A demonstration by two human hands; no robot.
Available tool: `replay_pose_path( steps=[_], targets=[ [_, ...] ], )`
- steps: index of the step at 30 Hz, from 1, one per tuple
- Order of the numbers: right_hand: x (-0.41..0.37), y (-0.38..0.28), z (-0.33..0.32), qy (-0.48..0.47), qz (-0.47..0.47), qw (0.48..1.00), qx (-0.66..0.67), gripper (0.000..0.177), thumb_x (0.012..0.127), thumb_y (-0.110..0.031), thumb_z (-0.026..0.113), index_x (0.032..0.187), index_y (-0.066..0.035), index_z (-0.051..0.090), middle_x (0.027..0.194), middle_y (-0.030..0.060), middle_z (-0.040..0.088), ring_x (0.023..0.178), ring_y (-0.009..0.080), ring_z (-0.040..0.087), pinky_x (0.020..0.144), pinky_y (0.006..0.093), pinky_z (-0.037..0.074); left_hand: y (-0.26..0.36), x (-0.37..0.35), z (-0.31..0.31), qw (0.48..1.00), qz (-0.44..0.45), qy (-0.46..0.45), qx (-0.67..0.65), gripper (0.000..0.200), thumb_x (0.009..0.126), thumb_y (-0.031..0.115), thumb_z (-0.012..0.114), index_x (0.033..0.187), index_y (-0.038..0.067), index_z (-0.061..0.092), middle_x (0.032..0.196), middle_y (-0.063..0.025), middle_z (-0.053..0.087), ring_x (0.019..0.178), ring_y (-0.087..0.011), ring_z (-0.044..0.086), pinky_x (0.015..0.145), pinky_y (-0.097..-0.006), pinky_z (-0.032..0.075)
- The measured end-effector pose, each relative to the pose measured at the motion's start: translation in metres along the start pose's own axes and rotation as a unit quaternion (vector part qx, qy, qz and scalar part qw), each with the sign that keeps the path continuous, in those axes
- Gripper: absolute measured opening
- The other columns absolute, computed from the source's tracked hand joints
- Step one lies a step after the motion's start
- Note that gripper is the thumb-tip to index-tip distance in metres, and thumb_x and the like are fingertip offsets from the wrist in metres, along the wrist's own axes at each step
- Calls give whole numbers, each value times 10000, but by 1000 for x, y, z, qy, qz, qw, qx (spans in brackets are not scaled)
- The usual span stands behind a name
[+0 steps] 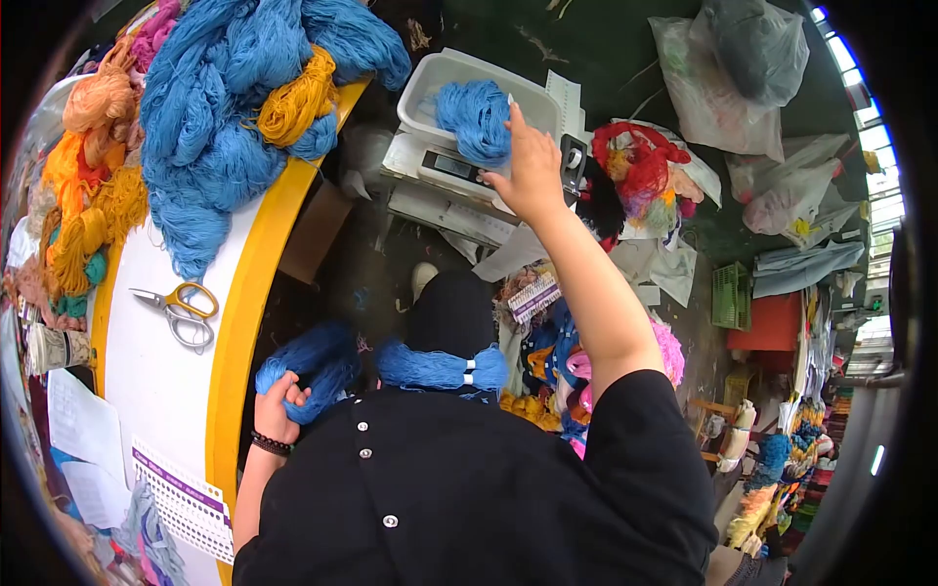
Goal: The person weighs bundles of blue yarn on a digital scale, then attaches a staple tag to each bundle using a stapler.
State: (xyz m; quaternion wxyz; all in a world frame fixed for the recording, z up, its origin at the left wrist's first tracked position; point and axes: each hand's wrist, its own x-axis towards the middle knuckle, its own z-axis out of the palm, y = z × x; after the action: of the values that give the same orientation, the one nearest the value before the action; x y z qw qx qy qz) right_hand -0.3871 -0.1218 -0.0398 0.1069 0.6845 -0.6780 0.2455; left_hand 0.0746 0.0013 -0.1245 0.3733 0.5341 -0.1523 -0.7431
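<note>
My left hand (278, 405) is closed around a darker blue yarn hank (327, 356), which hangs beside the table edge. My right hand (530, 161) reaches forward with its fingers stretched out, at the right side of a blue yarn skein (474, 115). That skein lies in a grey plastic tray (430, 73) on a digital scale (449, 168). The thumb is close to the scale's front panel; whether it touches cannot be made out. Across my lap rests another blue hank (420, 366), bound with two white bands.
On the white table with a yellow edge (239, 361) lie scissors (181, 311), a large blue yarn heap (220, 107), a mustard skein (298, 98) and a punched card (181, 493). Plastic bags (723, 73) and a green basket (730, 296) stand on the right. Colourful yarn (557, 361) is piled beside my right side.
</note>
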Motion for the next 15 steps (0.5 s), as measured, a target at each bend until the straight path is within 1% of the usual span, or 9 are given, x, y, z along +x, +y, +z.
replay_pose_path(
  steps=[5,10,13,15],
  targets=[
    [0,1,-1,-15,-17,1000,-5,1067,622,-176,804,1472,-117,162,1201,133,524,1186,302,470,1046,522,273,-4,1,0,1000,0,-15,0,123,875,158,594,831,46,569,558,3,468,534,-129,490,757,-325,465],
    [0,-3,8,-17,-23,1000,4,1051,624,-158,798,1470,-114,176,1192,129,529,1183,296,473,1045,518,278,-5,-2,-3,1000,11,-5,-2,132,878,164,590,836,41,565,561,1,462,536,-133,488,766,-330,462],
    [0,-4,9,-15,-9,1000,-26,1048,627,-168,800,1469,-101,179,1202,94,554,1157,290,500,1053,491,283,-3,-5,0,1000,11,1,-2,137,879,164,588,840,36,562,561,0,458,541,-135,490,767,-333,460],
    [-1,-2,10,-15,-9,1000,-11,1049,627,-167,799,1468,-98,176,1199,91,556,1150,288,506,1050,491,289,-4,-4,0,1000,15,0,-7,132,879,162,590,833,40,563,557,3,455,541,-134,491,764,-331,460]
  ],
)
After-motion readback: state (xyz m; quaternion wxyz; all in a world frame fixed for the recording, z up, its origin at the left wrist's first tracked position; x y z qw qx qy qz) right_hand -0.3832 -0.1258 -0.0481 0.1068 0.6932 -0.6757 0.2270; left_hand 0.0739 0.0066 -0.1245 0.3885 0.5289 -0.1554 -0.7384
